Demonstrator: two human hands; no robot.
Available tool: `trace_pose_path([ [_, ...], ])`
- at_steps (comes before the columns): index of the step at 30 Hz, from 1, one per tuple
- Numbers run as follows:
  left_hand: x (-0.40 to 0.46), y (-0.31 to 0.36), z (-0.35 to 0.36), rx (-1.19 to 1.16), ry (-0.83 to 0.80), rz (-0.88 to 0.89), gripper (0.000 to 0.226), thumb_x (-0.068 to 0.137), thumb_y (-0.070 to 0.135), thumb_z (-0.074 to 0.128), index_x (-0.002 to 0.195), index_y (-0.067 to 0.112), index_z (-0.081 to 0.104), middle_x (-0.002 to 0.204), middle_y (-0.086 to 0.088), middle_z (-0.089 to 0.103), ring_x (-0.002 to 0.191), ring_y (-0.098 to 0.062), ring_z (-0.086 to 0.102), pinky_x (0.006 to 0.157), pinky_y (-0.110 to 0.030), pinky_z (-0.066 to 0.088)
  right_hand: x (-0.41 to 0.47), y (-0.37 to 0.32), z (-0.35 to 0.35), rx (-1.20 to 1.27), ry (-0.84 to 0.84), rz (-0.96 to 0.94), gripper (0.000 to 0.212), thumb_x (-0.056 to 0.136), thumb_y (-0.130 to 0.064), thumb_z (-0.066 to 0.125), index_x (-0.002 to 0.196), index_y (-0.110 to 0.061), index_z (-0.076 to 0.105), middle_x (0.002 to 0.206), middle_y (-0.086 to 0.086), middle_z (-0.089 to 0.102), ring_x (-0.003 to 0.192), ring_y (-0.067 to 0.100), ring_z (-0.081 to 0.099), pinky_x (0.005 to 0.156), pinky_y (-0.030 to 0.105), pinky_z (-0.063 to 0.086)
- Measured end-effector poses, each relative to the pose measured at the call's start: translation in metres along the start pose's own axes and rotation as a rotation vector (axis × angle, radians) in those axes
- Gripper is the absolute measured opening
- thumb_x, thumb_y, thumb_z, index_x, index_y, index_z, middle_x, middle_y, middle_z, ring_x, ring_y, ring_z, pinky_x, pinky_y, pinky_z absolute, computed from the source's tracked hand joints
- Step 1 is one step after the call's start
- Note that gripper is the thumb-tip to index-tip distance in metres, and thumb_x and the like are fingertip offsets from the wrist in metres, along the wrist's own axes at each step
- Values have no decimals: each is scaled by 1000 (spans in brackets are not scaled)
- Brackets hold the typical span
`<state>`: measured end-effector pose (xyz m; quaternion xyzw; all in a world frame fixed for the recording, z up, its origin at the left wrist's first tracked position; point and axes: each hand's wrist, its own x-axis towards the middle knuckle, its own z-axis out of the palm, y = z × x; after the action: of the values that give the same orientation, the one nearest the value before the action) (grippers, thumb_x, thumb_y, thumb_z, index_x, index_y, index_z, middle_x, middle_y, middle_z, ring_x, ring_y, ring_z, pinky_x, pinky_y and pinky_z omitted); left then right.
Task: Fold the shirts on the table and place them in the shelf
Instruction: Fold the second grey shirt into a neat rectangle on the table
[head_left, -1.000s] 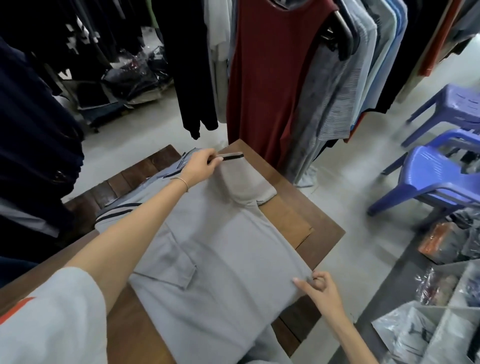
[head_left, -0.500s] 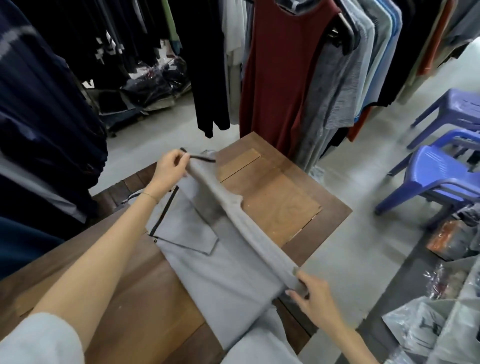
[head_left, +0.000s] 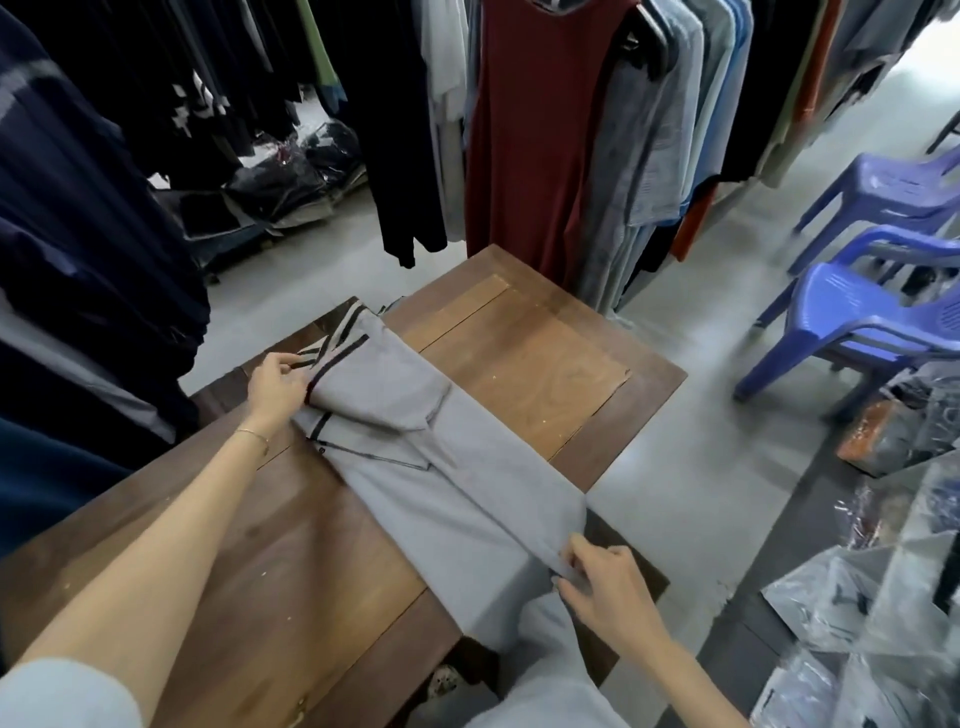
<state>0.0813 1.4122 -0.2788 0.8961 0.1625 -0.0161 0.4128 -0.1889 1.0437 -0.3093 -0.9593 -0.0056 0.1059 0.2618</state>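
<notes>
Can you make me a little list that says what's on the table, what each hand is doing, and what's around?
on the table: a grey shirt with dark-striped trim, folded lengthwise into a long strip
table: wooden table
left hand: left hand pinches the striped edge at the far end
right hand: right hand pinches the near end at the table's edge
around: hanging clothes, blue plastic chairs, plastic bags on the floor
shelf: not in view

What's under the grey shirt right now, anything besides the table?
Only the wooden table shows around the grey shirt. The left hand pinches its striped collar end, the right hand its hem. Whatever lies beneath the fabric is covered.
</notes>
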Motion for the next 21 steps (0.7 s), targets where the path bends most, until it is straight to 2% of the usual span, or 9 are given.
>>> trace_pose_path([
  [1, -5, -2, 3, 82, 54, 65, 27, 89, 3, 48, 115, 6, 57, 119, -18, 58, 109, -33, 55, 91, -36, 46, -2, -1, 4, 12, -9, 14, 22, 85, -29, 65, 83, -29, 43, 68, -22, 45, 61, -1, 43, 82, 23, 36],
  [3, -23, 5, 13, 173, 79, 302, 33, 85, -2, 50, 115, 5, 60, 116, -18, 59, 110, -34, 53, 97, -42, 40, -4, -2, 10, 70, -24, 60, 20, 86, -27, 66, 83, -29, 46, 72, -22, 49, 66, -1, 49, 81, 20, 37],
  [7, -67, 31, 45, 382, -318, 876, 30, 77, 16, 62, 107, 18, 66, 108, -3, 64, 104, -26, 56, 90, -35, 39, -7, -5, 17, 146, 37, 116, 23, 84, -21, 66, 79, -27, 44, 67, -17, 52, 61, 4, 51, 54, 16, 36],
  [9, -82, 34, 64, 554, -452, 1064, 37, 72, 20, 72, 108, 23, 66, 109, 2, 64, 110, -19, 50, 89, -30, 36, -6, -8, 16, 124, 58, 125, 24, 85, -21, 64, 80, -25, 41, 62, -15, 46, 57, 7, 48, 50, 18, 32],
  [11, -96, 35, 79, 642, -496, 1135, 37, 67, 13, 75, 101, 24, 64, 98, 3, 62, 103, -18, 50, 85, -23, 28, -6, -10, 15, 100, 67, 136, 23, 86, -21, 61, 82, -23, 39, 60, -13, 43, 55, 9, 46, 49, 20, 31],
  [14, -106, 41, 85, 646, -388, 1224, 36, 55, 0, 72, 81, 19, 56, 76, 3, 53, 78, -21, 55, 77, -23, 29, -10, -15, 9, 87, 141, 116, 23, 84, -15, 59, 82, -22, 37, 56, -12, 40, 49, 9, 41, 46, 19, 27],
  [17, -111, 38, 79, 627, -344, 1232, 40, 55, -3, 64, 80, 21, 44, 75, 3, 46, 71, -22, 51, 71, -28, 31, -16, -15, 10, 93, 185, 46, 23, 81, -18, 59, 84, -24, 37, 58, -10, 44, 49, 12, 46, 47, 23, 34],
  [19, -113, 28, 75, 669, -343, 1261, 43, 54, -3, 65, 80, 23, 43, 76, 4, 46, 73, -20, 48, 70, -29, 30, -21, -14, 15, 79, 15, -11, 16, 87, -35, 55, 88, -25, 42, 65, -8, 53, 59, 12, 53, 56, 28, 43],
  [21, -114, 19, 74, 706, -336, 1288, 45, 49, -2, 68, 79, 22, 45, 76, 4, 46, 73, -18, 46, 69, -28, 28, -22, -8, 19, 8, -171, -23, 30, 89, -53, 49, 90, -24, 51, 72, -10, 56, 68, 11, 55, 65, 29, 46],
])
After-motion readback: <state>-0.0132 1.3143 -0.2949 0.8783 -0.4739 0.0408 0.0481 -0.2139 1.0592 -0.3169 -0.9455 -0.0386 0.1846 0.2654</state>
